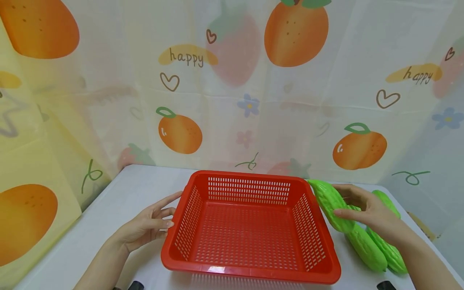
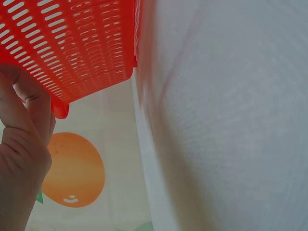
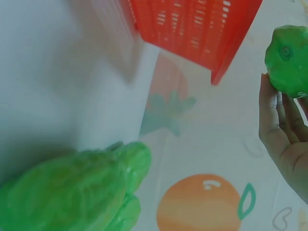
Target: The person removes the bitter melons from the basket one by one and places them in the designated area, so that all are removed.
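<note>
A red plastic basket (image 1: 246, 237) with slotted walls stands in the middle of the white table, nothing inside it. At its left side my left hand (image 1: 145, 225) grips the rim, thumb by the edge and fingers against the outer wall; the left wrist view shows those bent fingers (image 2: 33, 103) under the rim. My right hand (image 1: 369, 209) holds a bright green bitter melon (image 1: 331, 203) between thumb and fingers, just outside the basket's right rim. In the right wrist view its round end (image 3: 288, 60) faces the camera, raised off the table.
More green bitter melons (image 1: 367, 247) lie on the table (image 1: 145, 181) below and behind my right hand, close together. A cloth backdrop (image 1: 224, 121) with printed oranges rises behind the table. Dark objects (image 1: 135, 285) show at the bottom edge.
</note>
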`<state>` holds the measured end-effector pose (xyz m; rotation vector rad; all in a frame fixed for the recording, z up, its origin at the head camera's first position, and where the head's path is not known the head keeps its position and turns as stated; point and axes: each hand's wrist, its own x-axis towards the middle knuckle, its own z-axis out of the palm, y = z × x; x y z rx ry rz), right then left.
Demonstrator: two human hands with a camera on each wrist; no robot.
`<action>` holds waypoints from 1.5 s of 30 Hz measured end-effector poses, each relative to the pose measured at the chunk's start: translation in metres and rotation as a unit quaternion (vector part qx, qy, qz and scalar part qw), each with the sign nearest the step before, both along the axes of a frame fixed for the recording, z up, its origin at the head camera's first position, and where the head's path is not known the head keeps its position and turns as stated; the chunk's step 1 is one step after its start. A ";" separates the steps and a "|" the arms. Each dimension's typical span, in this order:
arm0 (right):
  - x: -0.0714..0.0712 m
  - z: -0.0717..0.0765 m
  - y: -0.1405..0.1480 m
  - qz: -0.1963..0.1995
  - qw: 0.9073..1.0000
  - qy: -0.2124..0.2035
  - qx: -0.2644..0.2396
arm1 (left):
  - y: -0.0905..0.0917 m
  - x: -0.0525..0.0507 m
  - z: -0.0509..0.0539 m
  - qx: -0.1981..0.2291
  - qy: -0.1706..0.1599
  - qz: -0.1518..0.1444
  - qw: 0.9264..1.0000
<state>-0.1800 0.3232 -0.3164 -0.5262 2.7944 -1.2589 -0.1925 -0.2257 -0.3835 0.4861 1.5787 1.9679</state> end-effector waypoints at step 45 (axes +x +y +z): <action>-0.002 -0.020 0.132 -0.159 0.983 -0.064 0.063 | 0.002 0.000 0.000 0.009 -0.002 -0.005 1.000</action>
